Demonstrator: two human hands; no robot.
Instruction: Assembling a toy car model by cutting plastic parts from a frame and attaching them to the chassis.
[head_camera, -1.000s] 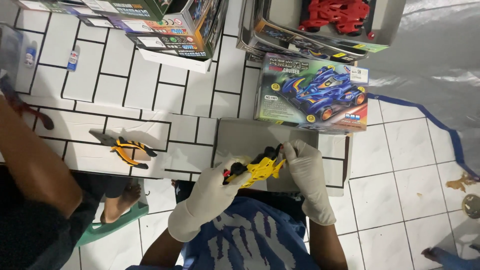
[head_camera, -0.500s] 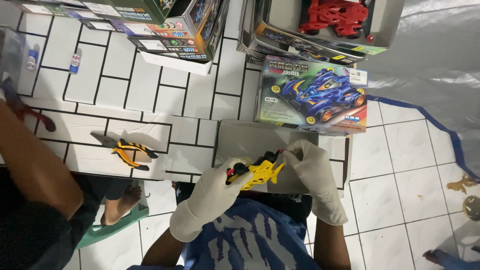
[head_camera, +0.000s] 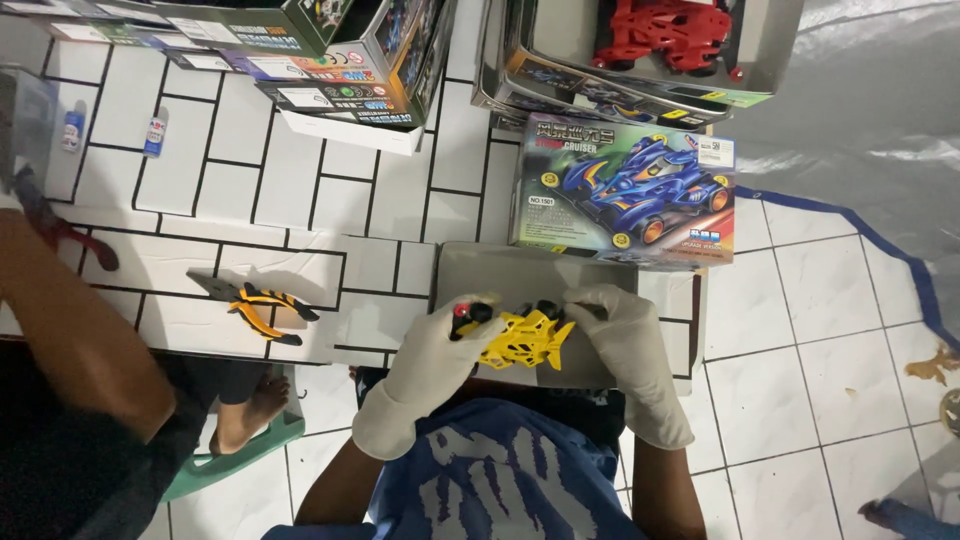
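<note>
Hands in white gloves — left hand (head_camera: 432, 362) and right hand (head_camera: 625, 335) both closed on yellow toy car (head_camera: 522, 340); pliers (head_camera: 262, 305) at nine o'clock.

One camera sits on my head, looking almost straight down and close over my lap and gloved fingers (head_camera: 470, 325), taking in the tiled surface (head_camera: 300, 190) ahead.

Orange-handled pliers (head_camera: 262, 310) lie on the tiled bench (head_camera: 250, 190) (near a blue-car kit box (head_camera: 625, 190)).
</note>
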